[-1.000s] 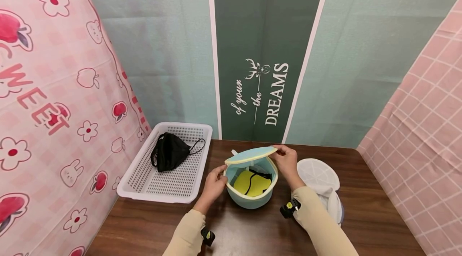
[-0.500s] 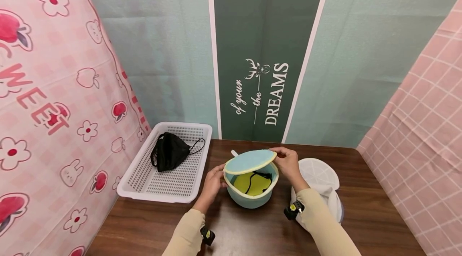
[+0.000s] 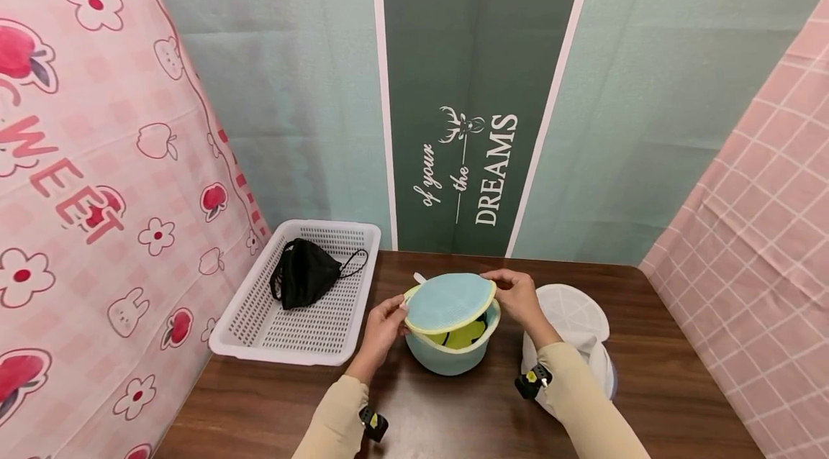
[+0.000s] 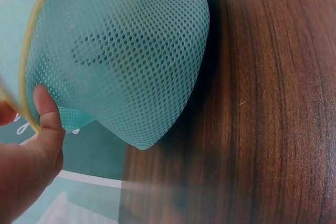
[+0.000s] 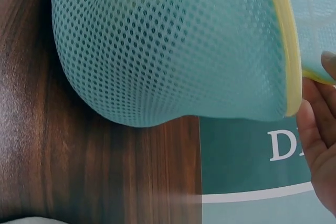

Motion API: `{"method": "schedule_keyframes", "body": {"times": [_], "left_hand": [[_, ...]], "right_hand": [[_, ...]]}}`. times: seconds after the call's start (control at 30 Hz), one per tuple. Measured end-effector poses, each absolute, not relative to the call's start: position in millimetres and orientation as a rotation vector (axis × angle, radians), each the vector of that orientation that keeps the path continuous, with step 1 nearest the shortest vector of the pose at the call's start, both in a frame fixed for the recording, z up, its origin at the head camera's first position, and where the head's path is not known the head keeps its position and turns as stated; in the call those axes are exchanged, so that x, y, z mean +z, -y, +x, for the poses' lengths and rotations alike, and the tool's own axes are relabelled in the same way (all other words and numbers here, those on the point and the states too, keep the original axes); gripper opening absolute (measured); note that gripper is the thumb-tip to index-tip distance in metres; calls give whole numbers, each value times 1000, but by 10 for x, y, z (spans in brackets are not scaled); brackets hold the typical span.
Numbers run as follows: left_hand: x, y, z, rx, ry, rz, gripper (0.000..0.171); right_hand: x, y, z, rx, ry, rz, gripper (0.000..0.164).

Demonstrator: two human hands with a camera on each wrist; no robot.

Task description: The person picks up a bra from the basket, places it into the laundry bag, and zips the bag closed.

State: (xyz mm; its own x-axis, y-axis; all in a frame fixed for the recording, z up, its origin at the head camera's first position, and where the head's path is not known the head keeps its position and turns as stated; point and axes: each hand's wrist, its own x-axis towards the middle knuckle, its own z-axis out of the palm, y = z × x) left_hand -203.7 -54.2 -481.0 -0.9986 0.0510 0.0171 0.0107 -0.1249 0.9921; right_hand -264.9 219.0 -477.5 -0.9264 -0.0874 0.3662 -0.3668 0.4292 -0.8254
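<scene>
Left hand (image 3: 383,326) gripped yellow-trimmed, round blue mesh bag (image 3: 453,360) at rim (image 4: 23,72); right hand (image 3: 518,295) pinched its tilted lid (image 3: 450,301). White plastic basket (image 3: 304,333) sat left of bag.

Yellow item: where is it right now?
In the head view, the yellow item sits inside the blue bag, right of the white basket and between left hand and right hand, partly hidden by the lid.

Bag (image 3: 449,361): mesh cloth, perforated, matt. Basket (image 3: 278,354), nine o'clock from Bag: smooth plastic, slight gloss. Table (image 3: 440,419): wood-grain, smooth, low sheen. Curtain (image 3: 479,49), twelve o'clock: matt cloth.
</scene>
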Motion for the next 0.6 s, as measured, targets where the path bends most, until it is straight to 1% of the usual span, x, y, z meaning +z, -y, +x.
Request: {"method": "schedule_keyframes", "body": {"times": [0.3,0.6], "left_hand": [[-4877,550,-2058,2374,-2036,79,40],[-4901,578,-2063,2351,-2012,72,40]], "right_hand": [[-4767,-2287,-2632,1397,2472,472,19],[-4809,-2354,-2652,1467,2455,397,16]]}}
